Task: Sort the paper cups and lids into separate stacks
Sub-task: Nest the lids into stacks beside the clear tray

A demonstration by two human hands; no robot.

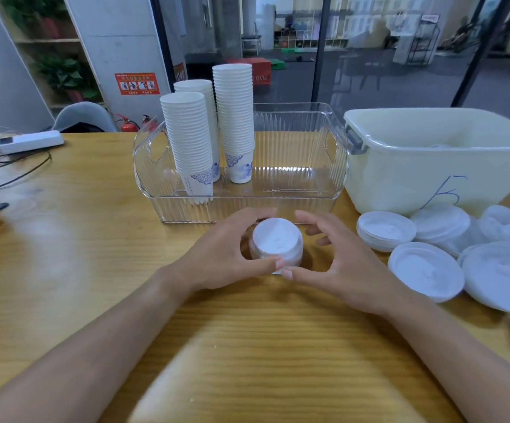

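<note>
Lid stack (277,242) sat on the bench (94,270), just before the clear bin (333,178). Left hand (226,254) curled round it, gripping. Right hand (339,264) cupped beside it, fingers apart.

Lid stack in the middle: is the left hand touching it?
Touching. Head view shows the left hand's thumb tip pressed against the lid stack's near edge.

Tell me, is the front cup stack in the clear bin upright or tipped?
Tipped. The front cup stack leans left toward the top inside the clear bin, while the tall stack beside it stands straight.
</note>
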